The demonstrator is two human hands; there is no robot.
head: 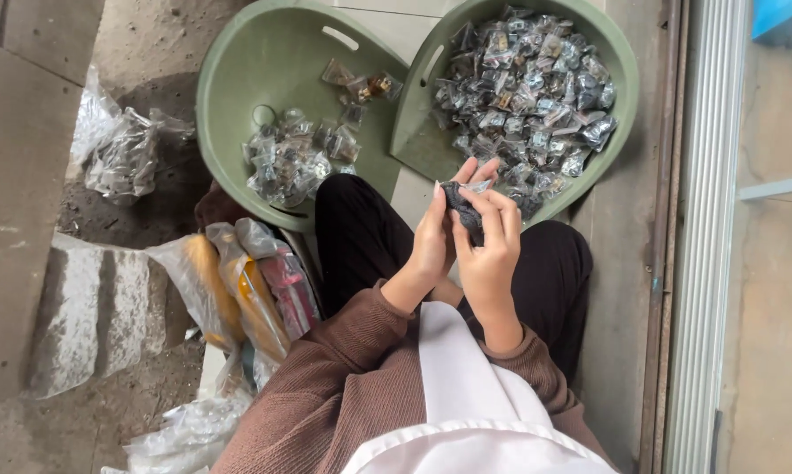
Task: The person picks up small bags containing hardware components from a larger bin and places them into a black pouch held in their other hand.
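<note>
Two green plastic basins sit on a rough concrete floor, seen from above a seated person in dark trousers [361,237] and a brown knit sweater [343,386].

At far left the floor [27,132] is grey and dusty, with a paler concrete step [89,316] below it. A crumpled clear bag of small packets [124,154] lies near the left basin. Lower down, clear plastic bags [238,290] holding yellow and red things rest against the person's left leg, and more loose clear plastic [185,434] lies at the bottom edge.

The left basin [264,53] leans on its side and is mostly bare, holding only a small heap of clear-wrapped packets [295,158] near its lower rim and a few more [361,88] higher up. The right basin [620,61] touches it and is heaped full with small clear-wrapped dark pieces [528,96].

Between the knees, just below the right basin's rim, both hands meet. The left hand [431,241] is curled lightly with fingers raised, touching a small dark packet [464,209]; the right hand [488,254] pinches the same packet between thumb and fingers.

To the right runs a strip of bare concrete [624,290], bounded by a metal door track [664,263] and a pale ribbed frame [708,237].
</note>
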